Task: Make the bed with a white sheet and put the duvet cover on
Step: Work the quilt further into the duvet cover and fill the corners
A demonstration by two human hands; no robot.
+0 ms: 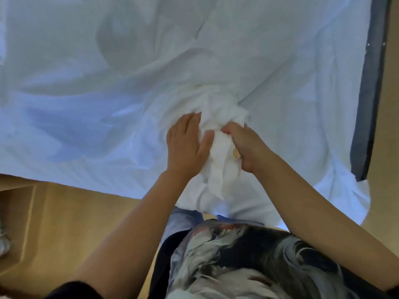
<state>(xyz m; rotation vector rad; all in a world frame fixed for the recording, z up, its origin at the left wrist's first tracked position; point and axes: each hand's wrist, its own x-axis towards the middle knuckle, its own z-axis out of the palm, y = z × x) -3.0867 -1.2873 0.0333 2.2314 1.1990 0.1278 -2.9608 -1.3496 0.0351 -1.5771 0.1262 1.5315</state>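
A large white cloth, sheet or duvet cover, lies spread and wrinkled over the bed, filling the upper view. At its near edge a bunched wad of the white fabric rises between my hands. My left hand presses against the left side of the wad, its thumb hooked into the folds. On the right side, my right hand is closed into a fist on the gathered fabric. A small yellowish spot shows by the right palm. The cloth's near edge hangs down over the bed's side in front of my body.
A dark grey bed edge runs down the right side, with wooden floor beyond it. Wooden floor also lies at lower left, below the cloth's hanging edge. A pale object sits at the far left border.
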